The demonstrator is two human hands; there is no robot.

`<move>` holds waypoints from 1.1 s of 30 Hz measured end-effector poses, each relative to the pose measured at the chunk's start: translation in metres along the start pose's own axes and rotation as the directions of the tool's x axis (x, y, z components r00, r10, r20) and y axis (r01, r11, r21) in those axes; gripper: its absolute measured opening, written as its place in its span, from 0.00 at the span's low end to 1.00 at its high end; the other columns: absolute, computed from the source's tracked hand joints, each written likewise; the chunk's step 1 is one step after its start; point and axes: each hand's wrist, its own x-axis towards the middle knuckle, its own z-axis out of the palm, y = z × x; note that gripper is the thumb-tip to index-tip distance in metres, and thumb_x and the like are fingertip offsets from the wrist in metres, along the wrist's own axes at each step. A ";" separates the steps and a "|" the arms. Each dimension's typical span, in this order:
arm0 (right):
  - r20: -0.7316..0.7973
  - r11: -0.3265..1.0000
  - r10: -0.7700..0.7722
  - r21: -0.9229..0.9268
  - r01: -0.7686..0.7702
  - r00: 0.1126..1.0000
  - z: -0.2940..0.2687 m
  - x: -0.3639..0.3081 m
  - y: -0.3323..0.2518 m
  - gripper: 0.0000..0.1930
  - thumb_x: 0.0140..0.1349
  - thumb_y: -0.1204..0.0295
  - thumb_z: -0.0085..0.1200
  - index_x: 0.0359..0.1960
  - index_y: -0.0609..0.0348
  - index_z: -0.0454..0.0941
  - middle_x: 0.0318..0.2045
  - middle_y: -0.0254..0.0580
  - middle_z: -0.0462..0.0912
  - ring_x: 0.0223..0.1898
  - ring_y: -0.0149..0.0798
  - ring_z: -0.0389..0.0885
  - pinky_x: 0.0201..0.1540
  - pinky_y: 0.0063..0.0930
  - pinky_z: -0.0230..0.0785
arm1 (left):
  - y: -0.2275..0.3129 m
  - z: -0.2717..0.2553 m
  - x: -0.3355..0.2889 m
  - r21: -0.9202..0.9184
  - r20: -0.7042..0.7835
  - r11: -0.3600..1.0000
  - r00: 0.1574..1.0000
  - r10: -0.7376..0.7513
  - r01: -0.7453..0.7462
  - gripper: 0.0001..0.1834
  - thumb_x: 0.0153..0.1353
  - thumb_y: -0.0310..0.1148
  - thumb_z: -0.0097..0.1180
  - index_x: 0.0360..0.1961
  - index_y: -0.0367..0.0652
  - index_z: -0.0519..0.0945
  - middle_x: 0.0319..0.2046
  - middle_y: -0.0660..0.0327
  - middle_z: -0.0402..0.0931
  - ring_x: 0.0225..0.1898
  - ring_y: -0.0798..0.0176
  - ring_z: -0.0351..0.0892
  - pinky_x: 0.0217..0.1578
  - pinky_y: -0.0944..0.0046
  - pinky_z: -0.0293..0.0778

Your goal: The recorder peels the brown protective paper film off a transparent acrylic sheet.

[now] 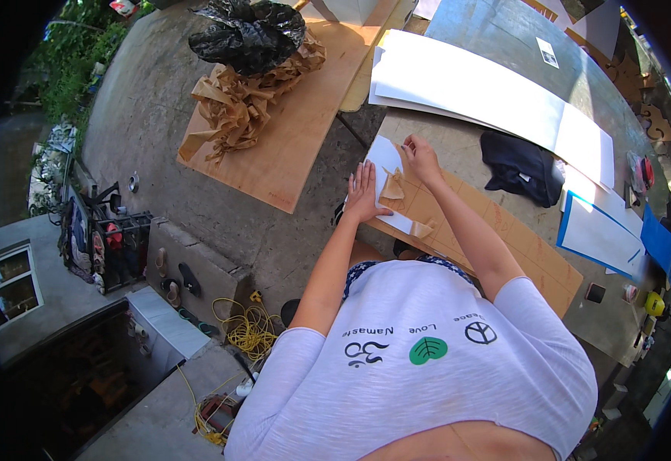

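A long panel lies on the table in front of me. Brown paper (466, 223) with faint markings covers most of it, and a bare white end (385, 159) shows at the left. Torn flaps of the paper (392, 184) stand up along the boundary. Spread flat, my left hand (362, 194) presses on the white end. My right hand (422, 160) is at the far edge of the panel, its fingertips pinched on the edge of the brown paper. Its exact grip is small in view.
Large white sheets (489, 100) lie beyond the panel, next to a dark cloth (521, 169). A blue-edged white sheet (601, 234) and a yellow tape measure (654, 304) are at right. Crumpled brown paper (235, 107) and black plastic (247, 34) sit on a wooden board (289, 169).
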 end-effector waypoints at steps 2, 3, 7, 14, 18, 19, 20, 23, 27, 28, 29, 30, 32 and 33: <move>-0.107 0.990 -0.134 -0.051 0.129 0.985 0.008 0.021 0.015 0.12 0.54 0.66 0.60 0.30 0.61 0.74 0.22 0.42 0.78 0.25 0.41 0.77 0.30 0.32 0.69 | 0.005 -0.002 0.005 0.009 0.009 1.000 1.000 0.014 -0.014 0.76 0.29 0.56 0.73 0.68 0.38 0.30 0.70 0.52 0.27 0.71 0.50 0.25 0.67 0.46 0.31; -0.054 0.998 -0.030 -0.049 0.027 0.998 0.011 0.030 0.012 0.14 0.49 0.62 0.64 0.29 0.60 0.76 0.24 0.42 0.80 0.27 0.43 0.79 0.33 0.34 0.70 | 0.005 -0.002 0.005 0.008 0.016 1.000 1.000 0.007 -0.007 0.76 0.29 0.56 0.72 0.68 0.39 0.30 0.70 0.52 0.27 0.71 0.50 0.24 0.67 0.46 0.31; 0.187 0.913 0.405 -0.147 -0.382 0.895 0.018 0.050 -0.006 0.18 0.37 0.58 0.72 0.24 0.55 0.79 0.25 0.41 0.82 0.32 0.41 0.81 0.38 0.34 0.71 | 0.002 0.000 0.001 -0.010 0.019 1.000 1.000 -0.014 0.014 0.76 0.29 0.57 0.72 0.68 0.39 0.30 0.70 0.53 0.26 0.71 0.51 0.24 0.67 0.46 0.31; 0.308 0.874 0.484 -0.130 -0.468 0.819 0.022 0.068 0.010 0.16 0.37 0.61 0.73 0.24 0.55 0.81 0.23 0.33 0.81 0.24 0.30 0.77 0.29 0.26 0.68 | 0.002 -0.003 0.000 0.004 0.024 1.000 1.000 -0.015 0.015 0.75 0.31 0.57 0.71 0.68 0.40 0.31 0.70 0.54 0.27 0.71 0.52 0.24 0.67 0.46 0.31; 0.404 0.846 0.487 0.001 -0.533 0.774 0.024 0.077 0.033 0.12 0.40 0.69 0.70 0.27 0.56 0.84 0.26 0.34 0.83 0.27 0.29 0.78 0.31 0.24 0.69 | 0.005 -0.004 0.002 0.003 0.031 1.000 0.999 -0.016 0.016 0.75 0.31 0.57 0.71 0.68 0.40 0.30 0.70 0.54 0.26 0.71 0.54 0.23 0.67 0.47 0.30; 0.447 0.831 0.465 0.078 -0.551 0.764 0.024 0.079 0.039 0.10 0.42 0.71 0.69 0.28 0.56 0.84 0.26 0.33 0.83 0.26 0.27 0.76 0.29 0.23 0.68 | 0.005 -0.005 0.003 0.005 0.034 1.000 0.999 -0.016 0.015 0.75 0.31 0.57 0.72 0.68 0.40 0.30 0.70 0.55 0.26 0.71 0.54 0.22 0.67 0.47 0.29; 0.441 0.829 0.468 0.079 -0.553 0.765 0.022 0.079 0.045 0.10 0.42 0.71 0.69 0.28 0.56 0.84 0.26 0.33 0.83 0.26 0.27 0.76 0.29 0.23 0.68 | 0.006 -0.005 0.004 0.005 0.035 1.000 0.999 -0.009 0.009 0.75 0.31 0.57 0.72 0.68 0.40 0.30 0.70 0.55 0.26 0.71 0.54 0.22 0.67 0.47 0.29; 0.486 0.801 0.434 0.178 -0.571 0.759 0.020 0.076 0.042 0.09 0.44 0.70 0.67 0.29 0.56 0.84 0.26 0.32 0.83 0.24 0.26 0.75 0.27 0.23 0.67 | 0.002 -0.004 0.002 -0.002 0.050 0.999 0.998 -0.032 0.032 0.75 0.31 0.57 0.72 0.68 0.40 0.30 0.70 0.55 0.25 0.71 0.54 0.22 0.67 0.47 0.29; 0.456 0.849 0.453 0.042 -0.527 0.766 0.024 0.066 0.027 0.10 0.45 0.69 0.67 0.30 0.54 0.85 0.26 0.32 0.83 0.25 0.28 0.77 0.29 0.24 0.69 | 0.000 -0.002 -0.004 -0.003 0.038 0.999 0.999 -0.034 0.034 0.75 0.31 0.56 0.72 0.68 0.40 0.30 0.70 0.55 0.25 0.71 0.53 0.22 0.67 0.46 0.29; 0.384 0.876 0.444 0.004 -0.482 0.810 0.025 0.061 0.026 0.10 0.45 0.69 0.67 0.31 0.53 0.85 0.26 0.33 0.83 0.25 0.28 0.77 0.31 0.24 0.70 | 0.002 -0.001 -0.006 -0.004 0.040 0.999 0.998 -0.042 0.042 0.75 0.31 0.56 0.72 0.68 0.40 0.30 0.70 0.54 0.25 0.71 0.52 0.22 0.67 0.46 0.30; 0.385 0.873 0.448 0.004 -0.487 0.807 0.025 0.056 0.027 0.10 0.45 0.69 0.67 0.31 0.53 0.85 0.26 0.33 0.83 0.25 0.28 0.77 0.31 0.24 0.70 | 0.005 0.000 -0.008 -0.005 0.046 0.999 0.998 -0.042 0.042 0.75 0.31 0.56 0.72 0.68 0.40 0.30 0.70 0.54 0.25 0.71 0.52 0.22 0.67 0.46 0.30; 0.348 0.874 0.447 0.026 -0.485 0.824 0.029 0.054 0.030 0.09 0.44 0.69 0.67 0.30 0.53 0.85 0.25 0.34 0.83 0.26 0.28 0.78 0.32 0.24 0.70 | 0.007 -0.002 -0.007 -0.007 0.057 0.999 0.998 -0.041 0.041 0.75 0.31 0.56 0.72 0.68 0.40 0.30 0.70 0.54 0.25 0.71 0.52 0.22 0.67 0.46 0.30; 0.303 0.872 0.450 0.053 -0.487 0.840 0.028 0.054 0.040 0.08 0.44 0.69 0.67 0.29 0.52 0.86 0.25 0.35 0.84 0.26 0.29 0.78 0.33 0.25 0.71 | 0.011 -0.006 -0.005 -0.006 0.073 1.000 0.997 -0.030 0.031 0.75 0.31 0.56 0.72 0.68 0.40 0.30 0.70 0.54 0.25 0.71 0.52 0.22 0.67 0.46 0.30; 0.316 0.863 0.448 0.089 -0.497 0.836 0.028 0.055 0.036 0.07 0.45 0.71 0.66 0.29 0.54 0.85 0.24 0.34 0.83 0.26 0.28 0.78 0.32 0.25 0.71 | 0.010 -0.006 -0.005 -0.003 0.076 0.999 0.996 -0.041 0.041 0.75 0.31 0.56 0.72 0.68 0.40 0.30 0.70 0.54 0.25 0.71 0.52 0.22 0.67 0.45 0.30</move>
